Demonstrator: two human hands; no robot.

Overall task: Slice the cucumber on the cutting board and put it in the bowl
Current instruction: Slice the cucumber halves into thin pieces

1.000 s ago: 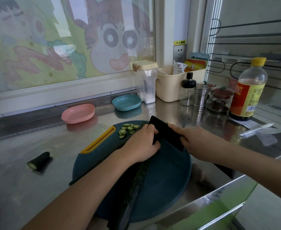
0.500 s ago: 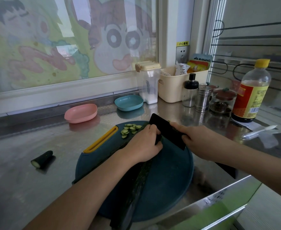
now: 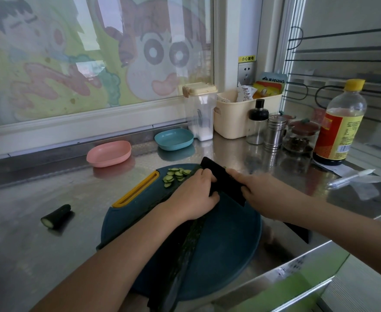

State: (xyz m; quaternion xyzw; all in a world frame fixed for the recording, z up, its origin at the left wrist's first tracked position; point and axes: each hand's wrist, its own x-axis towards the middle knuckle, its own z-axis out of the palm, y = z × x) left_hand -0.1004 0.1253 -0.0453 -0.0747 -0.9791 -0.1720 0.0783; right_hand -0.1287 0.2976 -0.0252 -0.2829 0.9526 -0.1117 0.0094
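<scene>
- Hardly anything has moved since half a second ago: both hands, the knife and the pile of slices sit where they did.
- My left hand (image 3: 194, 194) is at mid-frame, fingers curled over the cucumber (image 3: 185, 251), holding it down on the board (image 3: 225, 244).
- That cucumber runs from the bottom centre of the frame up to my left hand, partly hidden by my forearm.
- My right hand (image 3: 263, 192), right of centre, grips the knife (image 3: 223, 179); its handle is hidden in my fist.
- Its dark blade stands just beside my left knuckles, across the cucumber's far end.
- Slices (image 3: 176, 174) lie heaped on the board's upper edge, just above my left hand.
- A cut stub (image 3: 55, 216) lies on the table (image 3: 39, 255) at left, well apart from the board.
- Pink bowl (image 3: 108, 153) and blue bowl (image 3: 173, 138) sit on the table above the board, near the window ledge.
</scene>
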